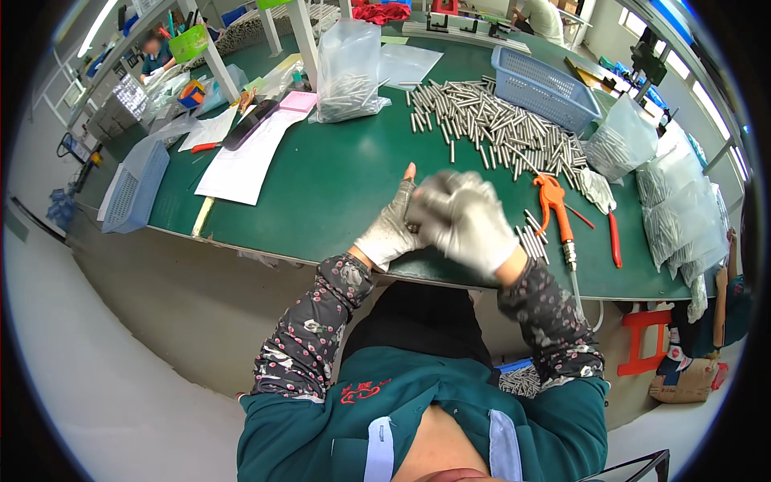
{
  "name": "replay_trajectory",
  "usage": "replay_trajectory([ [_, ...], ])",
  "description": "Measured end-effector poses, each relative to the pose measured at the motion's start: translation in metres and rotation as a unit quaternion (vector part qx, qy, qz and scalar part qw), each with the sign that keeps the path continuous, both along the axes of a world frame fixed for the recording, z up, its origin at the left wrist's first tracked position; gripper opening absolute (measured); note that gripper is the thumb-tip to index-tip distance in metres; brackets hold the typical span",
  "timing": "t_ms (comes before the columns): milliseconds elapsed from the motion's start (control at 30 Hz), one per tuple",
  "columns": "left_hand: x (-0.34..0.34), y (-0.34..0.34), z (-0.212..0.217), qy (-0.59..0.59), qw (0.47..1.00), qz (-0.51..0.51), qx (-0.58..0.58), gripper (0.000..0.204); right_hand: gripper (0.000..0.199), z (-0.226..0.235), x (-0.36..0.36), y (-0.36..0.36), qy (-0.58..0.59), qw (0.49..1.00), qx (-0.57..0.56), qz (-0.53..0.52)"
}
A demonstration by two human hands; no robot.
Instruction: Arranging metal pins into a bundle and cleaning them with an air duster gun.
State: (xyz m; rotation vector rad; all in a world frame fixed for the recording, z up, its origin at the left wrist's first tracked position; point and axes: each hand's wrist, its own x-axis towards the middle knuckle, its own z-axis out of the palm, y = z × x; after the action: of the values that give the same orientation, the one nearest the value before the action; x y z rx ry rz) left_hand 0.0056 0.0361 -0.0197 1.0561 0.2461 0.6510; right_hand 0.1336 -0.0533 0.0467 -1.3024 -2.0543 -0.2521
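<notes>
My two hands meet over the front part of the green table, both in pale work gloves with greyed fingers. A bare tip sticks up from my left hand [390, 229]; its other fingers curl in partly behind the right. Smeared by motion, my right hand [474, 225] is bent over the left with its fingers curled. Whatever lies between them is hidden. Just right of my right hand, a few metal pins [531, 243] lie in a short row. Beyond is a large heap of loose metal pins [490, 116]. An orange air blow gun [552, 205] with a hose lies beside the row.
A blue plastic basket [542, 88] stands behind the heap. Bags of pins [683, 213] crowd the right edge, near red-handled pliers [614, 239]. At left are paper sheets [245, 173], a dark phone [250, 124] and another blue basket [138, 186]. A bag of pins [348, 72] stands farther back.
</notes>
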Motion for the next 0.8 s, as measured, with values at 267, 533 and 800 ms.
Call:
replay_trajectory([
  [267, -0.005, 0.005, -0.011, 0.119, 0.931, 0.094, 0.331, 0.113, 0.03, -0.001, 0.011, 0.006, 0.042, 0.99, -0.055, -0.124],
  [533, -0.004, -0.003, 0.0, 0.054, 0.993, 0.002, 0.104, 0.114, 0.03, 0.006, 0.014, 0.007, -0.048, 0.96, -0.042, -0.272],
  [800, -0.007, 0.006, -0.01, 0.21, 0.965, 0.0, 0.157, 0.112, 0.031, 0.011, 0.018, 0.011, -0.034, 0.965, -0.044, -0.255],
])
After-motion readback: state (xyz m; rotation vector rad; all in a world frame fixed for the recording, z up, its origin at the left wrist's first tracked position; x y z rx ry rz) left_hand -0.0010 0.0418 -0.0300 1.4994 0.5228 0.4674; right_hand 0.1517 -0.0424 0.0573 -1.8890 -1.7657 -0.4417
